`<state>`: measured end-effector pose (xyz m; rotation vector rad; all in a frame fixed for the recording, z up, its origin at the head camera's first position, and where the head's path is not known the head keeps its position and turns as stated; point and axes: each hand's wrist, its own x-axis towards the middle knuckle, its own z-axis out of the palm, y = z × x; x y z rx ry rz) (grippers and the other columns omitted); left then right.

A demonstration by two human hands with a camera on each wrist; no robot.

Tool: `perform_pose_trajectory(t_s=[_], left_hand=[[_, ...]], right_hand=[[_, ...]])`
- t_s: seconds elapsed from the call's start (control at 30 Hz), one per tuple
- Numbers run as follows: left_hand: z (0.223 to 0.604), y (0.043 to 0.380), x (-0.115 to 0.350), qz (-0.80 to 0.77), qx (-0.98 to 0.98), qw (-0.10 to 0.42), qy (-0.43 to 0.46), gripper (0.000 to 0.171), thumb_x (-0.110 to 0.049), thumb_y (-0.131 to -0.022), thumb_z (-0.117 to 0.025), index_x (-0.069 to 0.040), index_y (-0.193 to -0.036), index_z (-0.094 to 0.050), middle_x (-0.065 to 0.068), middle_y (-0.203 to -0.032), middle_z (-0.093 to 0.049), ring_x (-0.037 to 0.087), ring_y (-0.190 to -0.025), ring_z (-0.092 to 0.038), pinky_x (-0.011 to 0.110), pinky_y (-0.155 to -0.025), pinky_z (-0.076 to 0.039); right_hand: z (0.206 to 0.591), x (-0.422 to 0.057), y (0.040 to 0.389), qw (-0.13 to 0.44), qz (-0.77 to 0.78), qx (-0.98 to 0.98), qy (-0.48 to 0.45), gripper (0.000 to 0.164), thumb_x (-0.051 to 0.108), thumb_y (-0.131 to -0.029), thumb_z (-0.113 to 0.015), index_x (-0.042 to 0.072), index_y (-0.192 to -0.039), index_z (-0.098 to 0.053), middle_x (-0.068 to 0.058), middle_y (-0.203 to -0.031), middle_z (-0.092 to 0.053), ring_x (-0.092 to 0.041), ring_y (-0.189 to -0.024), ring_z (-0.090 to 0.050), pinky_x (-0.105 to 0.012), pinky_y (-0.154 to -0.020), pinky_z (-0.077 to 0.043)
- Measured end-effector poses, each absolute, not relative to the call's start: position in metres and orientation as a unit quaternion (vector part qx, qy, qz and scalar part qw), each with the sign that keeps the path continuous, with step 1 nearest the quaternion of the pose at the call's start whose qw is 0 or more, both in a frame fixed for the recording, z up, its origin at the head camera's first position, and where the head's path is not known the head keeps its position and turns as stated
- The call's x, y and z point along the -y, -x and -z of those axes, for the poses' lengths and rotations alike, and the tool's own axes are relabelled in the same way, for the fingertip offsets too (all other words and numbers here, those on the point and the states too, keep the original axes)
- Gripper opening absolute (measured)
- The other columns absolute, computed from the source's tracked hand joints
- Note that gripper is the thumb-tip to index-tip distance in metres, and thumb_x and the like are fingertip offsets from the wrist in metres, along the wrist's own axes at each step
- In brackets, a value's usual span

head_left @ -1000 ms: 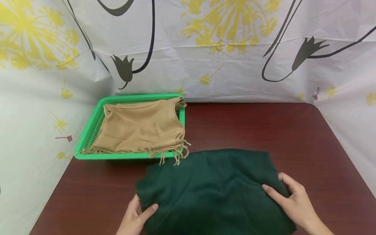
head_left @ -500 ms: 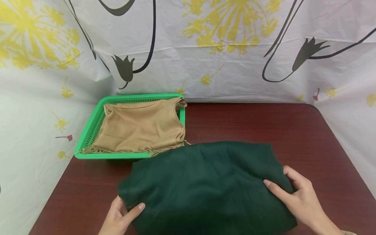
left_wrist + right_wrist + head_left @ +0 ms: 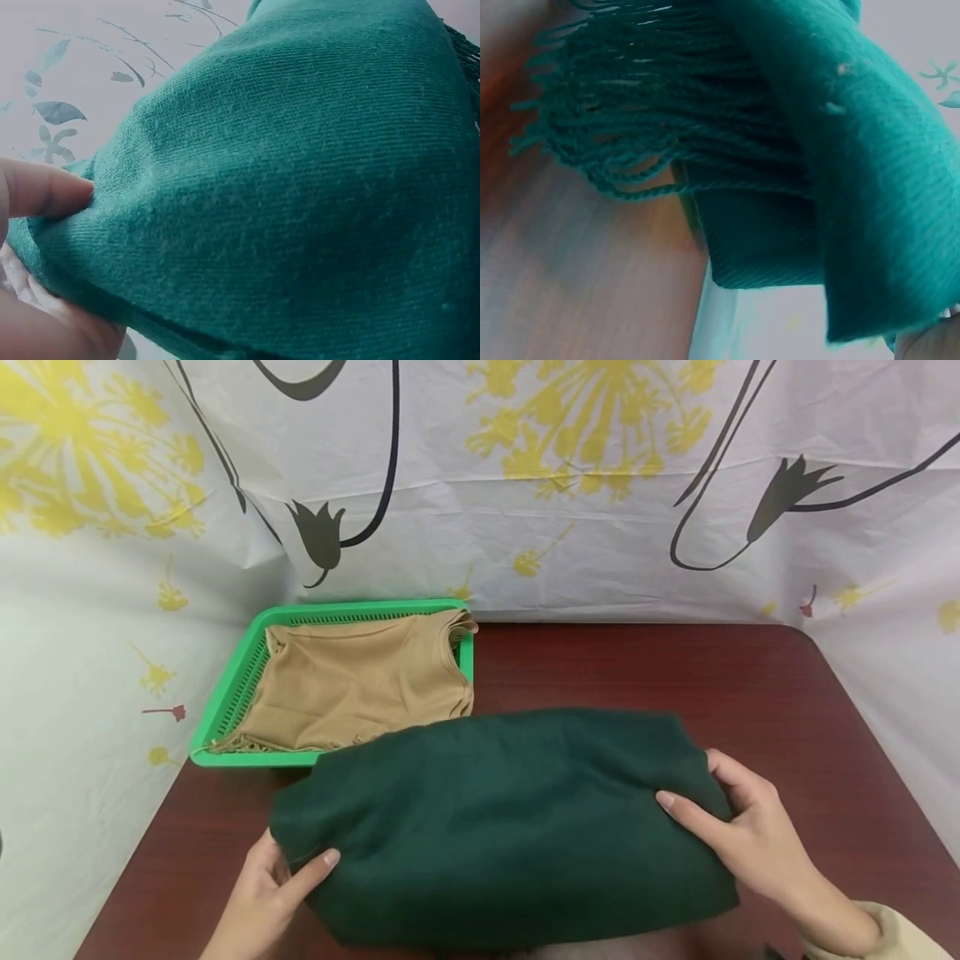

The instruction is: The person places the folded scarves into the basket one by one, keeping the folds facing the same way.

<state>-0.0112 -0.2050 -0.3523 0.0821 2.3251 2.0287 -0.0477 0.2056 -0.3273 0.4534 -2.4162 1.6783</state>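
Note:
A folded dark green scarf (image 3: 510, 827) is stretched between my two hands above the front of the table. My left hand (image 3: 258, 893) grips its left end, thumb on top and fingers behind. At the opposite end my right hand (image 3: 757, 835) holds it the same way. Close up in the left wrist view, the scarf's ribbed weave (image 3: 285, 172) fills most of the picture. Twisted tassels of the fringe (image 3: 667, 127) hang out from under the folds in the right wrist view. The scarf's far edge overlaps the basket's front right corner in the head view.
A green plastic basket (image 3: 255, 760) stands at the back left of the dark red-brown table (image 3: 637, 668). A folded beige fringed scarf (image 3: 360, 677) lies in it. Behind and beside the table hangs a white flower-patterned curtain (image 3: 540, 527).
Both hands have raised the green scarf and brought it toward the basket. My left hand has moved out to the left, stretching the scarf wider; its lower edge now shows.

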Motion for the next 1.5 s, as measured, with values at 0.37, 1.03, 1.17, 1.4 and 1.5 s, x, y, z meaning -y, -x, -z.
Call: perform_pose_trajectory(t_s=[0.37, 1.03, 1.17, 1.4, 1.5], left_hand=[[0.328, 0.034, 0.227, -0.687, -0.721, -0.004, -0.09, 0.051, 0.016, -0.083, -0.046, -0.003, -0.13, -0.038, 0.001, -0.124, -0.049, 0.011, -0.103, -0.053, 0.023, -0.077, -0.047], [0.298, 0.075, 0.261, -0.681, -0.716, -0.061, -0.14, 0.052, 0.017, -0.083, -0.046, 0.0, -0.131, -0.037, 0.005, -0.126, -0.047, 0.011, -0.107, -0.049, 0.018, -0.08, -0.044], [0.298, 0.085, 0.269, -0.702, -0.693, -0.057, -0.153, 0.05, 0.018, -0.083, -0.044, -0.001, -0.129, -0.04, 0.004, -0.122, -0.05, 0.011, -0.104, -0.052, 0.018, -0.078, -0.045], [0.287, 0.095, 0.279, -0.703, -0.691, -0.09, -0.145, 0.051, 0.02, -0.081, -0.044, 0.002, -0.129, -0.04, 0.006, -0.122, -0.05, 0.012, -0.105, -0.05, 0.017, -0.08, -0.043], [0.284, 0.097, 0.282, -0.708, -0.686, -0.104, -0.132, 0.05, 0.02, -0.081, -0.045, 0.003, -0.128, -0.04, 0.008, -0.121, -0.05, 0.013, -0.104, -0.05, 0.016, -0.079, -0.044]], right_hand=[[0.313, -0.186, 0.07, 0.095, -0.596, 0.779, -0.173, 0.017, -0.011, -0.077, -0.06, 0.001, -0.087, -0.054, -0.006, -0.078, -0.055, -0.012, -0.066, -0.055, -0.02, -0.056, -0.045], [0.317, -0.144, 0.108, 0.135, -0.61, 0.75, -0.218, 0.015, -0.01, -0.076, -0.061, -0.001, -0.085, -0.055, -0.005, -0.082, -0.057, -0.013, -0.074, -0.056, -0.02, -0.059, -0.045], [0.317, -0.135, 0.116, 0.138, -0.618, 0.743, -0.219, 0.016, -0.01, -0.076, -0.061, 0.0, -0.087, -0.056, -0.004, -0.082, -0.058, -0.013, -0.073, -0.057, -0.022, -0.06, -0.046], [0.315, -0.119, 0.127, 0.13, -0.626, 0.733, -0.231, 0.016, -0.007, -0.078, -0.061, 0.0, -0.091, -0.057, -0.006, -0.085, -0.058, -0.015, -0.077, -0.058, -0.025, -0.064, -0.047], [0.314, -0.112, 0.132, 0.13, -0.63, 0.729, -0.233, 0.016, -0.007, -0.078, -0.061, 0.0, -0.091, -0.057, -0.007, -0.084, -0.058, -0.015, -0.076, -0.058, -0.026, -0.063, -0.047]])
